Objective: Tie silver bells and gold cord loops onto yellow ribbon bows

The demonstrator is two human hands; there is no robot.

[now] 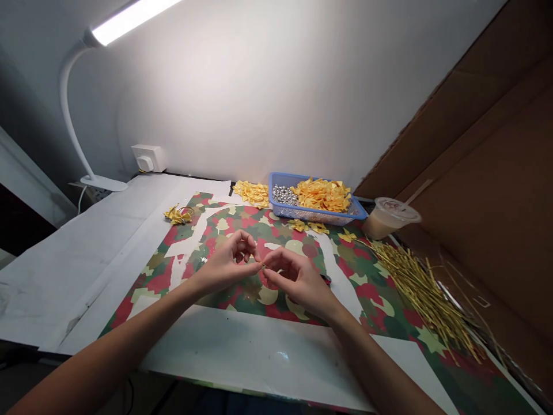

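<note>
Over the middle of the patterned table covering, my left hand [231, 259] and my right hand [298, 282] meet fingertip to fingertip. Both are closed in a pinch at the same spot. A tiny pale bit shows by the right fingers, too small to name. Behind my hands, yellow ribbon bows [298, 225] lie in front of a blue basket [319, 217]. That basket holds a heap of yellow ribbon pieces [324, 196] and silver beads [285, 195]. To the right lies a bundle of gold-green stems [419, 294]. A finished-looking yellow ribbon piece [179, 215] sits at the left.
More yellow pieces [252, 193] are piled left of the basket. A lidded plastic cup [389, 218] with a straw stands at the right, near a cardboard wall [484, 161]. A white lamp [69, 104] arches over the left side. White paper [99, 248] covers the table's left part.
</note>
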